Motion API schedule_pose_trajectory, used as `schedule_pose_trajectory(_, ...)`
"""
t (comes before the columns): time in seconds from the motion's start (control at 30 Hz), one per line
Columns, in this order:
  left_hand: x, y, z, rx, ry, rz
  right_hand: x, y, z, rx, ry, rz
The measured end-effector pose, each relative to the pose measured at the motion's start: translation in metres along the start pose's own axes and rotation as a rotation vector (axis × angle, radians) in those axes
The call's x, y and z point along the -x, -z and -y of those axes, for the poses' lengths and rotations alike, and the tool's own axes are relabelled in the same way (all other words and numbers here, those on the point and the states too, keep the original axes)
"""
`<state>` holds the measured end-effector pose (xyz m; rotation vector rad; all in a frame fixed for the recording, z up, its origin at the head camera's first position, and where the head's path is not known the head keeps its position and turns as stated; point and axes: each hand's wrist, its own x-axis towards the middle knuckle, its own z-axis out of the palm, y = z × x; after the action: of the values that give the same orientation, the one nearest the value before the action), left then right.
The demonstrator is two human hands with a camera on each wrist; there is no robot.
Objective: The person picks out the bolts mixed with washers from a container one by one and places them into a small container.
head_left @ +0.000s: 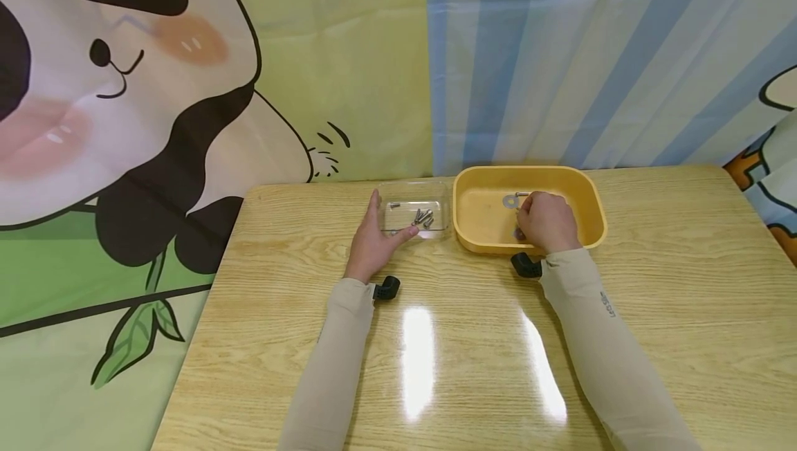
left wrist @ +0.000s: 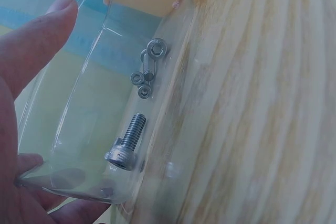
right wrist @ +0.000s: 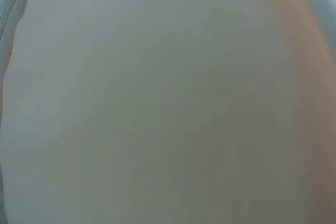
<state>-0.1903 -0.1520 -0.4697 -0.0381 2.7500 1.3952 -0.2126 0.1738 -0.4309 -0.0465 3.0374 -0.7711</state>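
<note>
My left hand (head_left: 373, 243) spreads around the left and front sides of a clear plastic box (head_left: 443, 195), fingers along its left wall and thumb along the front. Inside the box, several socket-head screws (head_left: 425, 217) lie in a cluster; the left wrist view shows one larger screw (left wrist: 127, 142) apart from them. My right hand (head_left: 549, 219) reaches down into a yellow bin (head_left: 594, 212), fingers bent toward its floor. A bolt (head_left: 521, 194) and a flat grey washer (head_left: 510, 201) lie beside its fingers. The fingertips are partly hidden, so I cannot tell what they hold.
The box and bin stand side by side at the back of the wooden table (head_left: 461, 354), close to a printed cloth backdrop (head_left: 361, 57). Black wrist mounts (head_left: 526, 265) sit near both hands. Blurred close surface fills the right wrist view.
</note>
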Motion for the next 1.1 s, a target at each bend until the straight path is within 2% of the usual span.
schedule_pose_trajectory(0.47,0.001,0.000,-0.002,0.002,-0.007,-0.001,0.004,0.000,0.011,-0.043,0.052,-0.110)
schedule_pose_trajectory(0.67,0.002,0.000,-0.001,0.003,-0.005,-0.001,0.007,-0.001,0.019,-0.056,0.058,-0.119)
schedule_pose_trajectory(0.93,0.003,0.001,-0.001,0.007,-0.002,-0.004,0.011,-0.005,0.027,-0.084,0.146,-0.203)
schedule_pose_trajectory(1.1,0.002,0.001,-0.001,0.003,-0.003,0.000,0.014,-0.004,0.035,-0.112,0.168,-0.225)
